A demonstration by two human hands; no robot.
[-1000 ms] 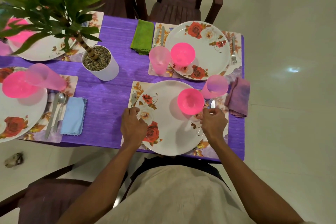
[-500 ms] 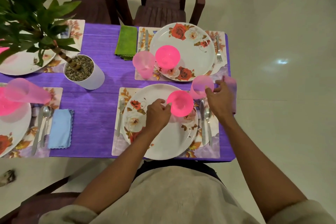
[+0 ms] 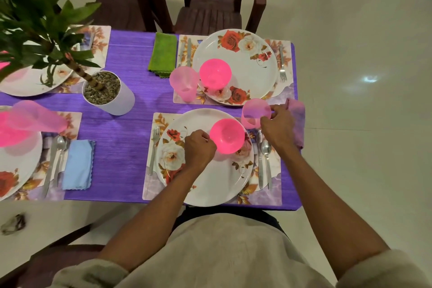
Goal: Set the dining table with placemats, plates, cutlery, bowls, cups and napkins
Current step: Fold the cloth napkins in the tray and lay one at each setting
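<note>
Beige fabric of the person's top is filling the bottom of the view, with both bare forearms reaching forward over the near edge of a purple-covered table (image 3: 121, 147). On the nearest floral placemat (image 3: 272, 190) a white rose-patterned plate (image 3: 217, 184) is sitting, a fork (image 3: 154, 147) lying to its left and a knife (image 3: 260, 161) and spoon (image 3: 266, 159) to its right.

A second ago both hands were down at the sides of this plate; now they have moved up to the two pink vessels. The left hand (image 3: 198, 149) is resting on the plate with fingers curled, touching or pinching the rim of the bright pink bowl (image 3: 227, 136); which of the two cannot be told. The right hand (image 3: 277, 127) is gripping the paler pink cup (image 3: 256, 112) at its rim, just beyond the cutlery. A mauve napkin (image 3: 298, 121) is lying past that hand at the table's right edge, partly hidden.

Judging by this, the nearest setting has every item and is only being straightened.

Farther off, a second plate (image 3: 247, 65) is carrying its own pink bowl (image 3: 215, 73), with a cup (image 3: 183, 83) and a green napkin (image 3: 162, 54) beside it. To the left are a potted plant (image 3: 105, 91), a blue napkin (image 3: 78, 166) and further settings.
</note>
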